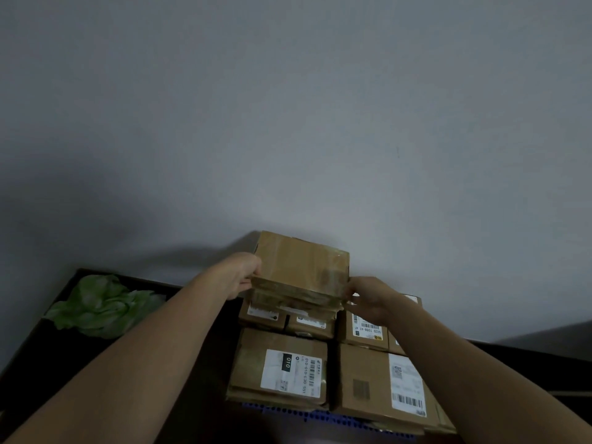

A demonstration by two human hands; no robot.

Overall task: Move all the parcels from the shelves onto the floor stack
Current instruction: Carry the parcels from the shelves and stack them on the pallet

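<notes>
A taped brown cardboard parcel (302, 267) sits tilted on top of the stack, close to the grey wall. My left hand (240, 277) grips its left edge, and my right hand (365, 296) pinches its lower right corner. Beneath it lie several labelled parcels: one with a "010" label (282, 366) at the front left, another with a barcode label (378, 382) at the front right, and a smaller one (363, 328) behind that. Two more small parcels (288, 318) are partly hidden under the held one.
The stack rests on a blue perforated base (320, 415) over a dark surface (48, 347). A crumpled green sheet (102, 306) lies at the left on that surface. A plain grey wall (288, 123) fills the upper view.
</notes>
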